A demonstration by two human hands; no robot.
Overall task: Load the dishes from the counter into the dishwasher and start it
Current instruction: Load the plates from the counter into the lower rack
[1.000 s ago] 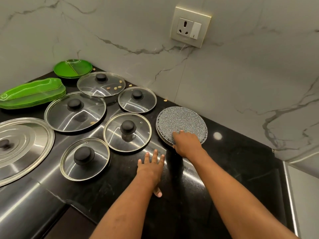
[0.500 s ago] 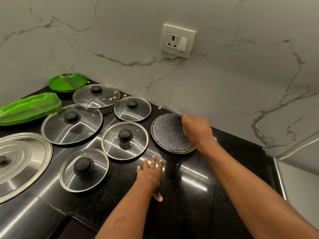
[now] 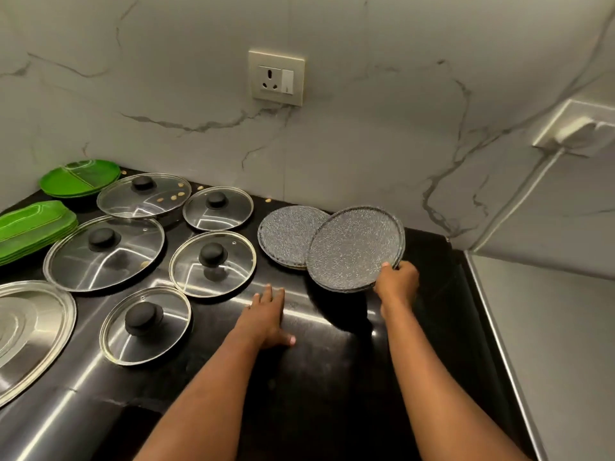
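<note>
Right hand (image 3: 397, 281) gripping near rim of grey plates (image 3: 352, 247), holding them tilted, near edge raised off the worktop (image 3: 332, 377), far edge overlapping a second stack (image 3: 286, 236) lying flat. Left hand (image 3: 266, 319) resting flat on worktop, fingers straight, holding nothing. Step judged: picking up plates. Next move is calling for a steady carry to the dishwasher, not in view.

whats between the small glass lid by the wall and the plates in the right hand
Head view: a second stack of speckled plates, flat on the counter, partly overlapped by the held plates.
</note>
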